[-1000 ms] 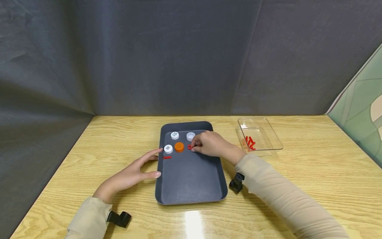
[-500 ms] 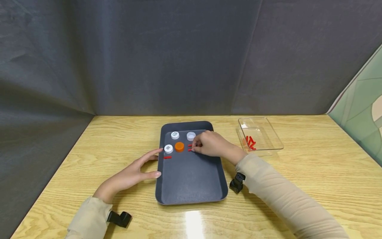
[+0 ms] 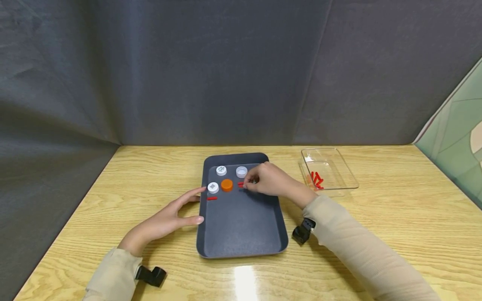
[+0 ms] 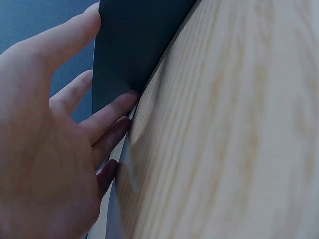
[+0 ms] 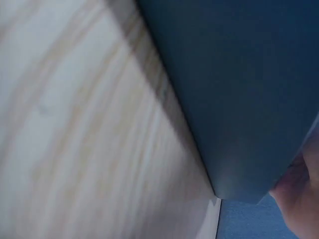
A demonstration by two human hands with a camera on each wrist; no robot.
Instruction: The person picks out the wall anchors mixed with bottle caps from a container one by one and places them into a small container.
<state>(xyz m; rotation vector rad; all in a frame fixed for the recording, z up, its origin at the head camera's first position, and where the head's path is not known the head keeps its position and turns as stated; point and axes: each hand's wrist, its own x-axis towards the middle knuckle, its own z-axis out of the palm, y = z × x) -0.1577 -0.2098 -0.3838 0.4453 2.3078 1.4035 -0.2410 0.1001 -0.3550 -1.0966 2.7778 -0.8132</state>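
My right hand (image 3: 269, 179) is over the upper right part of the dark grey tray (image 3: 241, 234), its thumb and index finger pinching the end of a short red stick. Two red sticks (image 3: 240, 183) show side by side at the fingertips, their right ends hidden. My left hand (image 3: 169, 215) touches the tray's left rim with thumb and fingers extended; the left wrist view shows its fingers against the outer wall. In the tray sit an orange cap (image 3: 226, 185), two printed white caps (image 3: 213, 187) and a hollow-side-up white cap (image 3: 242, 172). Another red stick (image 3: 212, 198) lies below the lower white cap.
A clear plastic box (image 3: 333, 167) stands on the wooden table (image 3: 150, 175) right of the tray, with several red sticks (image 3: 317, 180) inside. Dark cloth (image 3: 218, 75) hangs behind the table. In the right wrist view, the tray's outer wall (image 5: 239, 99) hides most of the right hand.
The lower red stick at my right fingertips first moved down, away from the upper one, then back up close beside it. My right hand shifted slightly right. The left hand stayed put.
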